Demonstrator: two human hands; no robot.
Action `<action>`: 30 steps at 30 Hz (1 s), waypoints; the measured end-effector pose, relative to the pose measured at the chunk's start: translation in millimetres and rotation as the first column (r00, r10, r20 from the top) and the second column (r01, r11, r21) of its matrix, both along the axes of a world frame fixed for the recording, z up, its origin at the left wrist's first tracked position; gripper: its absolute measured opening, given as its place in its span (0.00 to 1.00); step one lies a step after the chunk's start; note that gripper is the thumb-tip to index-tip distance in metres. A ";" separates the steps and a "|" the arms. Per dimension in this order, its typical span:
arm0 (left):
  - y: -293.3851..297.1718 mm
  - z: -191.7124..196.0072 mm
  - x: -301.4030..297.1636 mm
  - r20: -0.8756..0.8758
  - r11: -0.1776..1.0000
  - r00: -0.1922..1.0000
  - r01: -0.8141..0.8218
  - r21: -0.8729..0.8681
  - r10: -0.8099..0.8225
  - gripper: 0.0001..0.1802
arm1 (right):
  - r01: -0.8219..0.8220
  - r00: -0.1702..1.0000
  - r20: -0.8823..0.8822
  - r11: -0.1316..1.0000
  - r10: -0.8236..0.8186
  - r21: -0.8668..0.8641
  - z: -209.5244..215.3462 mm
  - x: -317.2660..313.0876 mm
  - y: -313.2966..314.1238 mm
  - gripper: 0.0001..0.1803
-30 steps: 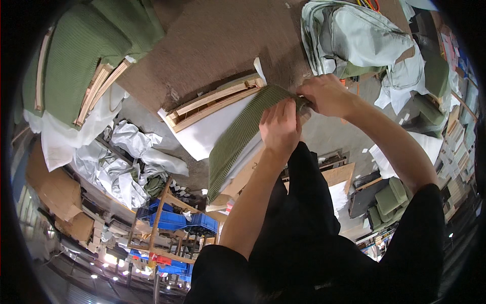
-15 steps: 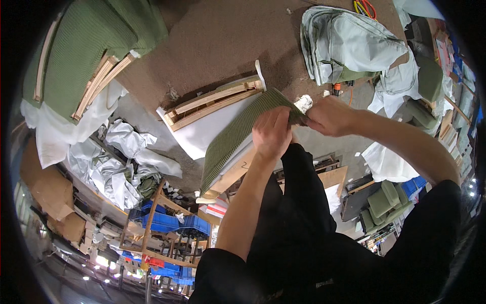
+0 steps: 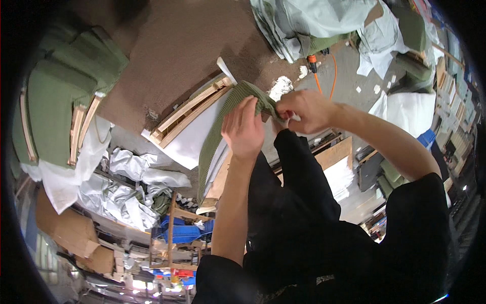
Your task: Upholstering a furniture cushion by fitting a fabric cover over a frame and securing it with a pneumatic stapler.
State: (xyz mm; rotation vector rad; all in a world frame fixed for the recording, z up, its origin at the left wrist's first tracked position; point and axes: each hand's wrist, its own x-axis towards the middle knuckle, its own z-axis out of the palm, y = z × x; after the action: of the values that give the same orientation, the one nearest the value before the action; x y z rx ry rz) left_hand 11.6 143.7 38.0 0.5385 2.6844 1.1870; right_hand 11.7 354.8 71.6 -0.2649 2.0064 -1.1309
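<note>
The ribbed olive-green fabric cover [image 3: 218, 133] runs lengthwise down-left from the fingers over a white-padded wooden frame [image 3: 190, 109]. The left hand [image 3: 244, 129] presses flat on its upper end; the right hand [image 3: 304, 110], alongside, pinches its corner closed.
</note>
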 end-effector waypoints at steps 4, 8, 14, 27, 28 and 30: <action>-6.6 -2.2 -9.1 -0.077 1.000 0.997 0.007 -0.022 -0.009 0.17 | 0.799 0.588 0.511 0.547 -0.627 -0.248 -64.0 -15.9 7.9 0.11; 13.6 -6.3 -8.2 -0.071 1.000 0.997 -0.012 0.012 0.012 0.15 | 0.590 0.740 -0.181 0.754 -0.648 -0.290 -154.5 -7.8 -32.1 0.26; 0.8 3.1 -27.2 -0.108 0.994 0.989 -0.101 -0.039 0.097 0.13 | 0.601 0.786 0.176 0.664 -0.593 -0.445 -83.8 0.4 -78.2 0.27; -42.0 13.1 -16.6 0.092 0.652 0.808 0.531 -0.541 -0.582 0.38 | 0.730 0.644 0.028 0.602 -0.765 -0.323 -95.4 -0.7 -92.1 0.21; -43.2 13.8 -18.3 0.082 0.656 0.812 0.521 -0.546 -0.577 0.38 | 0.859 0.504 0.225 0.460 -0.834 -0.224 -101.7 5.1 -87.1 0.20; -47.5 14.9 -17.4 0.054 0.708 0.821 0.521 -0.478 -0.568 0.38 | 0.931 0.353 -0.068 0.343 -0.933 0.128 -131.5 30.6 -68.3 0.21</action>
State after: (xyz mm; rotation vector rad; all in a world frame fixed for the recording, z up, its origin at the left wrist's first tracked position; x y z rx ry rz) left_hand -5.8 96.1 53.0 1.2106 2.4588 0.3255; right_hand 42.3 286.4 -59.9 1.1850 2.1973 -1.5999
